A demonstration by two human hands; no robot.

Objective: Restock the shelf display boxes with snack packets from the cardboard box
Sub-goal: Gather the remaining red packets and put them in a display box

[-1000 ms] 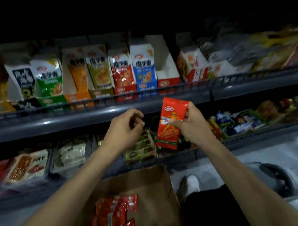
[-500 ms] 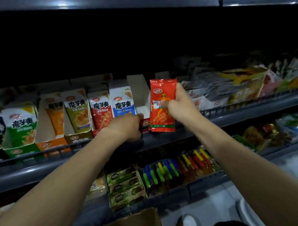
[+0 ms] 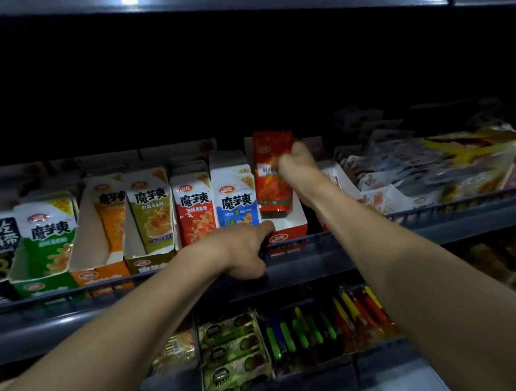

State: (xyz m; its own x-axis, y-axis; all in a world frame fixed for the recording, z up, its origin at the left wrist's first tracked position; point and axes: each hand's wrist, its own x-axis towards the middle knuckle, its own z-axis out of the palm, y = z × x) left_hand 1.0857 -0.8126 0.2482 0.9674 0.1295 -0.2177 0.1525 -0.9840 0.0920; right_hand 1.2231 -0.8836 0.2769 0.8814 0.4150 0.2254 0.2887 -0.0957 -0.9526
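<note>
My right hand grips a red snack packet and holds it upright inside an almost empty red-fronted display box on the middle shelf. My left hand holds the front lower corner of that box at the shelf rail, fingers curled round its edge. Left of it stand display boxes filled with blue, red, olive, orange and green packets. The cardboard box is out of view.
A wire rail runs along the shelf front. Loose bagged snacks pile up to the right. The shelf below holds green packs and coloured stick snacks. The shelf above is dark underneath.
My right hand has lifted the red packet from in front of the shelf into the red display box. My left hand moved up to the box's front and stays there. The view tilted upward.
</note>
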